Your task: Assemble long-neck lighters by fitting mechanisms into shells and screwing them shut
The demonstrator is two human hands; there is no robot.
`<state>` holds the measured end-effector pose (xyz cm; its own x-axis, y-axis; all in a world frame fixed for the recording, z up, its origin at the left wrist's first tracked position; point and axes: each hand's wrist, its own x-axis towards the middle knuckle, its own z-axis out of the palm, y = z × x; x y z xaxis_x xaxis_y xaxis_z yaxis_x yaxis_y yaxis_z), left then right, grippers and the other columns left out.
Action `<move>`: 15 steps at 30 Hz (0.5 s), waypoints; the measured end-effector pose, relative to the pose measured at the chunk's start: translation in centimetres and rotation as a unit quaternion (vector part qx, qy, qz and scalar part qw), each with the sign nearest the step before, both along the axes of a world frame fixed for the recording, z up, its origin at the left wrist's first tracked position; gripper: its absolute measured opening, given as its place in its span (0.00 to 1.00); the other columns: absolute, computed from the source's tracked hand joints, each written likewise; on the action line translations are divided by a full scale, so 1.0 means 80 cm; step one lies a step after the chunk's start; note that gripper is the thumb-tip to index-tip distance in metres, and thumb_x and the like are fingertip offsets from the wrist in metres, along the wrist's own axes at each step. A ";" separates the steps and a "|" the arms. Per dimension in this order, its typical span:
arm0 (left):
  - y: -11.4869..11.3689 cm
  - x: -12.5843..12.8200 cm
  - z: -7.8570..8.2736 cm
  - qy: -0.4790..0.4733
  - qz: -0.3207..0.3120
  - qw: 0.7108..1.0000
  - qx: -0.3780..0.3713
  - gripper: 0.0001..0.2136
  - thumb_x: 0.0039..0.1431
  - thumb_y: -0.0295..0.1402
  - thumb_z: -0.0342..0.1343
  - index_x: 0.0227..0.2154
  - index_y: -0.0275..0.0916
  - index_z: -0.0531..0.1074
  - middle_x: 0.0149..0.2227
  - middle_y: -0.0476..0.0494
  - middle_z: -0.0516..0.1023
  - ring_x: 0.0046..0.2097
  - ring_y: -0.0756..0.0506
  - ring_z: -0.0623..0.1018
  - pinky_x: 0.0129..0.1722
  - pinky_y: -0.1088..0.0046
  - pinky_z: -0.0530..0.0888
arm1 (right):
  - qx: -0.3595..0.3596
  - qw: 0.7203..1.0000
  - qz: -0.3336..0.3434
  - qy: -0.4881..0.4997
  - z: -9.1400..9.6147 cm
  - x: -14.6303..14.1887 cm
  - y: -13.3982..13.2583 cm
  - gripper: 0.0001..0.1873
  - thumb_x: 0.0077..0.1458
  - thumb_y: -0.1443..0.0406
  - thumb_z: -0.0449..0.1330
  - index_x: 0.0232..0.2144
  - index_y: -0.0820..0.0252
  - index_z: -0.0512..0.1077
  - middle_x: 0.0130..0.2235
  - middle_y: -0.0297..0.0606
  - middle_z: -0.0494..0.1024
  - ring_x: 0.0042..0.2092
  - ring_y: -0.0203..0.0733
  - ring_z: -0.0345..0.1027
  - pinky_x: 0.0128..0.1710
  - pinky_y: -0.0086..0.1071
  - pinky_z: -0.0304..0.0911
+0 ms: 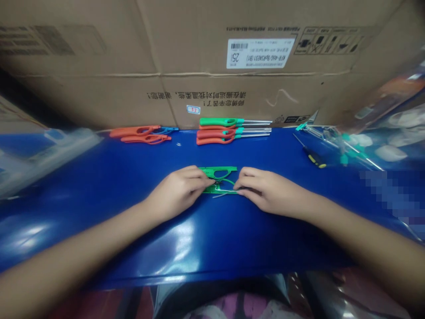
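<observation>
Left hand (179, 188) and right hand (262, 188) both pinch the green shell (221, 172) between them.

You see everything through one camera on your head, tilted forward and down over the blue table (212, 241). It sits close: your forearms enter from the bottom corners, and your left hand (181, 188) and right hand (265, 190) meet on the green plastic part (219, 171) near mid-frame. It faces the cardboard box (133, 66) along the far edge.

A lighter shell (221, 173) lies near on the table (212, 239) — assembled lighters (229, 130) behind it, loose shells (142, 134) far left, screwdriver (312, 156) far right, carton (133, 66) behind all
</observation>
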<state>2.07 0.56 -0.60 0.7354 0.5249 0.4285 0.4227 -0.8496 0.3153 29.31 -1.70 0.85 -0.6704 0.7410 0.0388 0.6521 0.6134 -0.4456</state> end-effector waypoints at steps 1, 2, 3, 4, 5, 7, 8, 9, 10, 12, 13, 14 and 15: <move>0.000 0.000 0.000 0.001 -0.001 1.000 0.009 0.10 0.68 0.26 0.53 0.44 0.37 0.80 0.39 0.41 0.82 0.41 0.46 0.79 0.41 0.70 0.78 | 0.001 1.000 0.000 -0.003 0.001 0.000 0.000 0.10 0.67 0.66 0.53 0.43 0.59 0.74 0.43 0.41 0.72 0.41 0.40 0.69 0.43 0.35 0.65; 0.001 0.000 0.000 0.005 -0.001 1.000 0.015 0.10 0.68 0.26 0.52 0.44 0.37 0.80 0.39 0.41 0.82 0.41 0.46 0.79 0.41 0.69 0.78 | 0.001 1.000 0.000 -0.006 0.002 0.000 -0.001 0.10 0.67 0.66 0.53 0.43 0.59 0.74 0.43 0.41 0.72 0.41 0.40 0.69 0.42 0.35 0.65; 0.001 0.000 0.000 0.009 0.001 1.000 0.018 0.10 0.69 0.27 0.52 0.44 0.36 0.80 0.39 0.41 0.82 0.41 0.46 0.79 0.41 0.69 0.78 | 0.001 1.000 0.000 -0.009 0.003 0.000 -0.001 0.10 0.67 0.66 0.53 0.43 0.59 0.74 0.43 0.41 0.72 0.41 0.40 0.69 0.42 0.35 0.65; 0.001 0.000 0.000 0.013 0.006 1.000 0.018 0.10 0.69 0.27 0.52 0.43 0.36 0.80 0.39 0.41 0.82 0.41 0.46 0.79 0.41 0.69 0.78 | 0.002 1.000 -0.001 -0.012 0.003 0.000 -0.002 0.10 0.67 0.66 0.53 0.42 0.59 0.74 0.43 0.41 0.72 0.41 0.40 0.69 0.42 0.35 0.65; 0.001 0.000 0.000 0.017 0.012 1.000 0.015 0.10 0.69 0.28 0.53 0.42 0.37 0.80 0.39 0.41 0.81 0.41 0.46 0.79 0.41 0.69 0.78 | 0.002 1.000 -0.001 -0.014 0.003 0.000 -0.002 0.10 0.67 0.66 0.53 0.42 0.59 0.74 0.44 0.41 0.72 0.41 0.41 0.70 0.42 0.35 0.65; 0.002 0.000 0.000 0.024 0.025 0.999 0.008 0.10 0.69 0.29 0.53 0.41 0.37 0.81 0.40 0.41 0.80 0.41 0.45 0.79 0.41 0.68 0.78 | 0.006 1.000 -0.002 -0.018 0.003 0.000 -0.003 0.10 0.67 0.66 0.53 0.43 0.59 0.74 0.45 0.41 0.73 0.42 0.41 0.70 0.42 0.35 0.65; 0.003 -0.001 0.000 0.028 0.028 0.999 0.005 0.10 0.68 0.29 0.54 0.41 0.38 0.81 0.41 0.40 0.80 0.42 0.45 0.78 0.41 0.68 0.78 | 0.009 1.000 -0.003 -0.019 0.003 0.000 -0.003 0.10 0.67 0.66 0.53 0.44 0.59 0.74 0.45 0.41 0.73 0.42 0.41 0.70 0.42 0.35 0.65; 0.004 -0.001 0.000 0.035 0.028 0.999 0.002 0.10 0.68 0.30 0.54 0.42 0.38 0.81 0.42 0.40 0.80 0.43 0.44 0.78 0.42 0.67 0.78 | 0.013 1.000 -0.005 -0.019 0.002 0.000 -0.003 0.10 0.67 0.66 0.52 0.45 0.58 0.73 0.46 0.41 0.73 0.42 0.41 0.70 0.42 0.35 0.65; 0.004 -0.002 0.000 0.042 0.024 0.999 0.000 0.10 0.68 0.30 0.54 0.42 0.38 0.81 0.43 0.39 0.80 0.44 0.44 0.78 0.43 0.66 0.78 | 0.016 1.000 -0.005 -0.019 0.002 -0.001 -0.003 0.10 0.67 0.66 0.52 0.46 0.58 0.73 0.47 0.41 0.73 0.42 0.41 0.70 0.41 0.35 0.65; 0.005 -0.002 0.003 0.059 0.010 0.998 0.002 0.10 0.68 0.30 0.54 0.44 0.38 0.81 0.45 0.39 0.80 0.46 0.43 0.78 0.45 0.65 0.77 | 0.020 1.000 -0.006 -0.022 0.003 -0.001 -0.003 0.10 0.67 0.65 0.53 0.46 0.58 0.72 0.47 0.41 0.73 0.42 0.41 0.70 0.40 0.34 0.64; 0.005 -0.003 0.005 0.067 0.002 0.998 0.006 0.11 0.68 0.30 0.53 0.44 0.39 0.80 0.45 0.38 0.80 0.46 0.42 0.78 0.46 0.64 0.77 | 0.020 1.000 -0.005 -0.024 0.003 -0.001 -0.003 0.09 0.67 0.65 0.53 0.45 0.58 0.72 0.46 0.40 0.73 0.41 0.40 0.70 0.39 0.34 0.64; 0.005 -0.003 0.007 0.076 -0.006 0.997 0.012 0.11 0.69 0.30 0.53 0.45 0.39 0.80 0.46 0.38 0.80 0.47 0.42 0.78 0.46 0.63 0.77 | 0.019 0.999 -0.006 -0.026 0.003 -0.001 -0.004 0.09 0.66 0.65 0.54 0.44 0.58 0.72 0.46 0.40 0.73 0.40 0.40 0.70 0.39 0.33 0.63; 0.004 -0.003 0.010 0.085 -0.013 0.996 0.018 0.12 0.69 0.30 0.52 0.46 0.39 0.80 0.47 0.38 0.80 0.47 0.42 0.78 0.47 0.63 0.77 | 0.020 0.999 -0.007 -0.027 0.004 -0.001 -0.004 0.08 0.66 0.65 0.54 0.43 0.58 0.72 0.46 0.40 0.73 0.39 0.39 0.70 0.38 0.33 0.63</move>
<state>1.85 0.89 0.16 0.8123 0.4908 0.3150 0.4445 -0.8707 0.2105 29.26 -2.01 1.15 -0.6624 0.7485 0.0324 0.6829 0.6211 -0.3845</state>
